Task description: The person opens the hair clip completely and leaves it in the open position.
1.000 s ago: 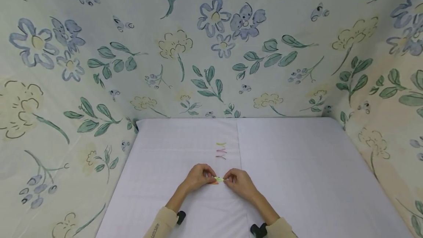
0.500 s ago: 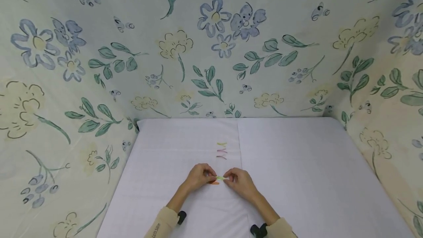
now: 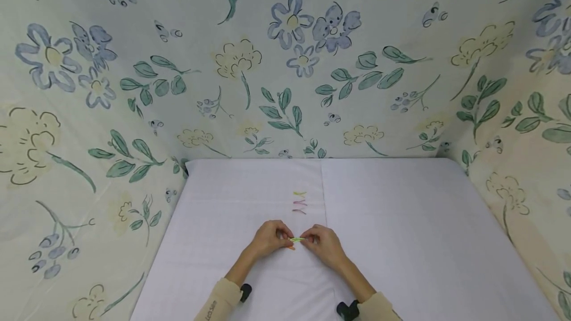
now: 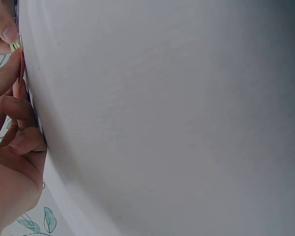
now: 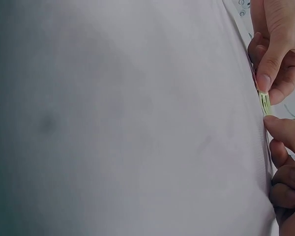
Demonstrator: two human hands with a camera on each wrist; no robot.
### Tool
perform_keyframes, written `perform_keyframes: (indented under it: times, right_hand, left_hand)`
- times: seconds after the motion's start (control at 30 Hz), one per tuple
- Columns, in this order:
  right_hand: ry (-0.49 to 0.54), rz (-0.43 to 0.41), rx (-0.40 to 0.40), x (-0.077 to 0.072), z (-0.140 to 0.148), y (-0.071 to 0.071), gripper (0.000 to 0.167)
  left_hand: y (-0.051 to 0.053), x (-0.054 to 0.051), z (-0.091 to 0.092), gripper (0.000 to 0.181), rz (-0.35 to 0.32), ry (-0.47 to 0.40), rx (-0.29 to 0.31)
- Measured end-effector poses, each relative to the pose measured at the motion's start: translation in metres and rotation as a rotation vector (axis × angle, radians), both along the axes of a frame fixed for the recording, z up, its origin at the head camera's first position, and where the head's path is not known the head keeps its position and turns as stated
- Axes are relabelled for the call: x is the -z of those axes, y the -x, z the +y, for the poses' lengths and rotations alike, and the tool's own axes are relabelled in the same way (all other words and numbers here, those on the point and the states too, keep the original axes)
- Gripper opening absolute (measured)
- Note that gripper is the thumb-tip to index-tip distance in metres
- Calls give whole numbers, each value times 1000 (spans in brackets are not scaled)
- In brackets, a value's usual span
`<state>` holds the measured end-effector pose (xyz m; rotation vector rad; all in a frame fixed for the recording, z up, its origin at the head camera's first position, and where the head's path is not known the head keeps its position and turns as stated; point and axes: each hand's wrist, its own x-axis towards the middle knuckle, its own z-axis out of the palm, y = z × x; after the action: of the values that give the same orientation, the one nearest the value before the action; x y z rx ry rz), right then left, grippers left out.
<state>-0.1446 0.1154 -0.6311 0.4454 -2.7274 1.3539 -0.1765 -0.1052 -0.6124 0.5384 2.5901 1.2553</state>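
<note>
A small yellow-green hair clip (image 3: 296,240) with narrow slits is held between both hands, low over the white cloth. My left hand (image 3: 267,238) pinches one end between thumb and finger. The other end is pinched by my right hand (image 3: 324,244). In the right wrist view the slits of the clip (image 5: 264,102) show between the fingertips. Just below the left fingertips an orange piece (image 3: 292,247) peeks out, mostly hidden by that hand. Farther back, a yellow clip (image 3: 300,193), a pink clip (image 3: 300,203) and a reddish clip (image 3: 299,211) lie in a column, each spread in a V or Y shape.
White cloth (image 3: 392,222) covers the table, with a crease line running front to back near the middle. Floral fabric (image 3: 285,113) hangs behind and on both sides. A dark camera mount sits at each wrist, by the beige sleeves (image 3: 223,296).
Both hands stay nearly in place while the green clip tilts slightly between them. The orange piece shows less beside the left fingers than before. The three clips behind have not moved.
</note>
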Motion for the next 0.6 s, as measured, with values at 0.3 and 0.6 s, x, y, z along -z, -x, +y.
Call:
perform_keyframes:
  times: [0.3,0.6]
  right_hand:
    - [-17,37,-1,2,0,-1,13]
    - [-38,63,-10,3,1,0,8]
  left_hand:
    - [-1,1,-1,17,17,3,14]
    - [-1,1,1,10,72,46,25]
